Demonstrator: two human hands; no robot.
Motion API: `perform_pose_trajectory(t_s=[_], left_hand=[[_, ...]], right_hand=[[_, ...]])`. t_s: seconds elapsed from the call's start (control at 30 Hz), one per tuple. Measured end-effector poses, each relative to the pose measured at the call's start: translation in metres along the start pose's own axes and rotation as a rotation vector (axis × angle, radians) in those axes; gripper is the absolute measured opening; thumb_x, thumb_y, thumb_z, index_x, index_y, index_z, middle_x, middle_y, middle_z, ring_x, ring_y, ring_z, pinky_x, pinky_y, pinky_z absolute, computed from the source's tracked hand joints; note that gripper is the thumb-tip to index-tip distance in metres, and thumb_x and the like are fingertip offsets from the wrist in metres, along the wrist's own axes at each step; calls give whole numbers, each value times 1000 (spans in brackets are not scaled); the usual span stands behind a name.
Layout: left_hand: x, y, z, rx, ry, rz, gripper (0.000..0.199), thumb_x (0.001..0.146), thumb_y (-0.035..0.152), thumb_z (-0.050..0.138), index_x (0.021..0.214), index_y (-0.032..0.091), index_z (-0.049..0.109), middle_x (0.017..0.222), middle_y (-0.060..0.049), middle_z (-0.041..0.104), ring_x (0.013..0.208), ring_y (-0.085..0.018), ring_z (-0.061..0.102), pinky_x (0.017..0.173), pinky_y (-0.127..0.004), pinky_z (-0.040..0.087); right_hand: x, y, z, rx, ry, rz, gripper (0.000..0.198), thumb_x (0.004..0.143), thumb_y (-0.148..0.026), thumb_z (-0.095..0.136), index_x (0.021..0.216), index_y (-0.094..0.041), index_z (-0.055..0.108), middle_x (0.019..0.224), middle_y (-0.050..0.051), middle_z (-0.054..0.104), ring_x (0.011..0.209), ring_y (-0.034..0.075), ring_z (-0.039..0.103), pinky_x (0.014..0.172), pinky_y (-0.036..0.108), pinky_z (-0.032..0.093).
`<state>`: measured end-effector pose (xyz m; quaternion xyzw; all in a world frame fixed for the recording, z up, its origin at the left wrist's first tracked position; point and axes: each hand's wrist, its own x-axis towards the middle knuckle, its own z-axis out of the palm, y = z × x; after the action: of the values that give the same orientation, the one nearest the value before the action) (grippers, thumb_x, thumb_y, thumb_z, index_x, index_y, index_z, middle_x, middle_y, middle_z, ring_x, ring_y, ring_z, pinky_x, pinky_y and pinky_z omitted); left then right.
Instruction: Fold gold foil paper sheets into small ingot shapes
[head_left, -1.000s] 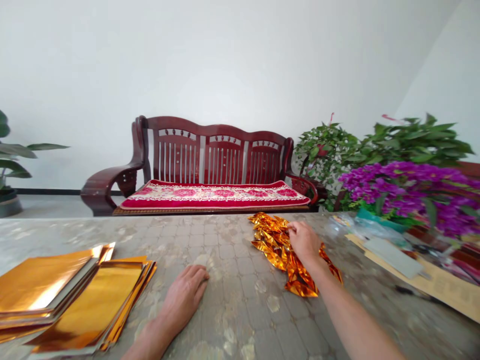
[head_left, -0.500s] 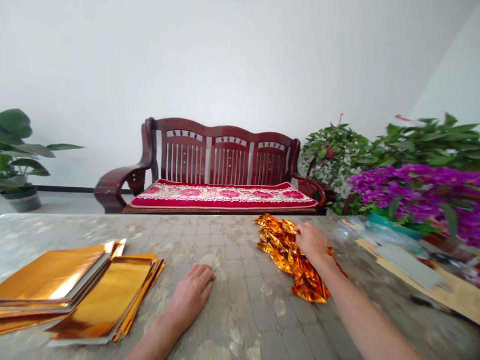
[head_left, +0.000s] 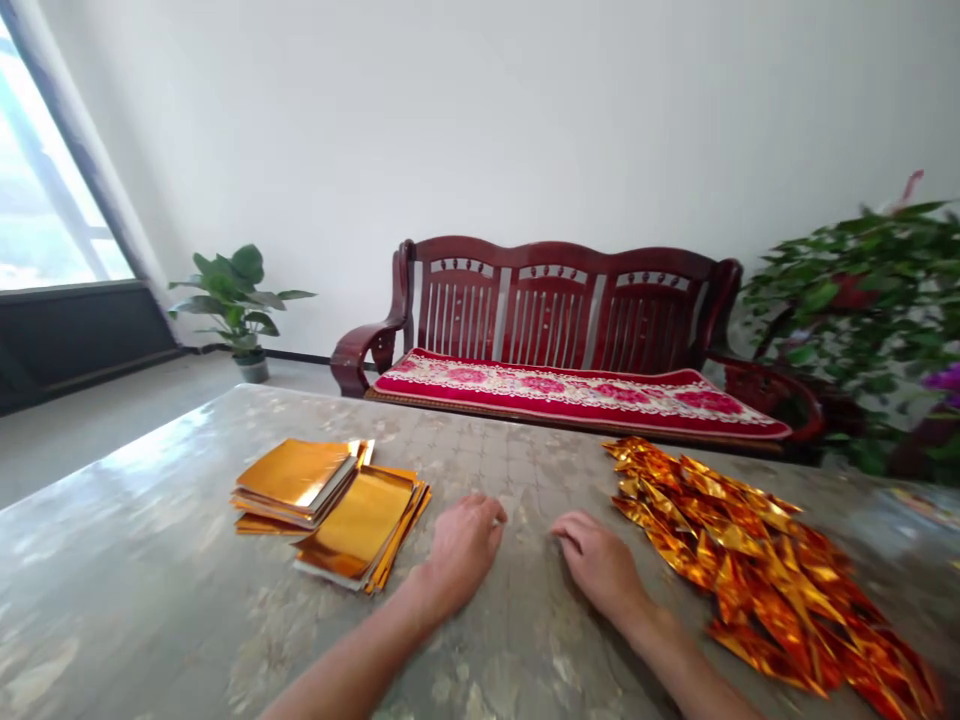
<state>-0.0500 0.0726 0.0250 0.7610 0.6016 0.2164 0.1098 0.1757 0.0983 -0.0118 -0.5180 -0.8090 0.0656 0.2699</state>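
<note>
My left hand (head_left: 466,545) rests on the table (head_left: 495,640), just right of two stacks of gold foil paper. Its fingers are curled in, and nothing shows in them. The nearer stack (head_left: 360,520) partly overlaps the farther stack (head_left: 296,472); grey-white edges show between the sheets. Opposite, my right hand (head_left: 596,560) is closed loosely on the tabletop, with no object visible in it. To its right spreads a long heap of folded gold foil pieces (head_left: 750,560), running from the table's far edge toward the near right. Neither hand touches foil.
Beyond the table stands a dark red wooden bench (head_left: 540,320) with a floral seat cover (head_left: 570,390). A potted plant (head_left: 244,310) is at the back left, a leafy plant (head_left: 862,320) at the right. Clear plastic (head_left: 907,510) lies on the table's right side.
My right hand has left the foil heap and come down to the table's middle, near my left hand. The view has turned left, bringing a window into sight.
</note>
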Motion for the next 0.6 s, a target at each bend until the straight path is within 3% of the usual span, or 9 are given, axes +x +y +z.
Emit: perform_pose_trajectory(t_s=[0.1,0.3,0.43,0.6], left_hand=[[11,-14,-32,193,-115,-135,24,87,20,48,90,24,72,92,-6,74,89,-23,70,75,-29,48],[17,-75,-88,322,-170,-284,21,75,11,55,77,17,74,84,-14,75,86,-29,70,75,-34,49],[8,-102,-98,332,-193,-283,21,68,13,65,85,21,76,91,-10,75,88,-27,69,76,-31,48],[2,-110,-90,298,-181,-258,22,72,13,62,85,24,76,93,-6,74,87,-20,68,76,-25,46]], right_hand=[[0,3,9,64,16,14,30,82,-16,44,82,-25,72,94,2,71,92,21,66,79,32,50],[2,14,13,206,13,76,28,79,-21,45,79,-25,72,96,4,71,91,23,67,83,36,51],[3,16,15,234,14,88,28,78,-23,45,78,-25,72,95,5,71,90,23,67,83,36,51],[1,17,16,227,6,96,28,79,-22,45,78,-25,73,97,4,71,91,22,67,83,36,51]])
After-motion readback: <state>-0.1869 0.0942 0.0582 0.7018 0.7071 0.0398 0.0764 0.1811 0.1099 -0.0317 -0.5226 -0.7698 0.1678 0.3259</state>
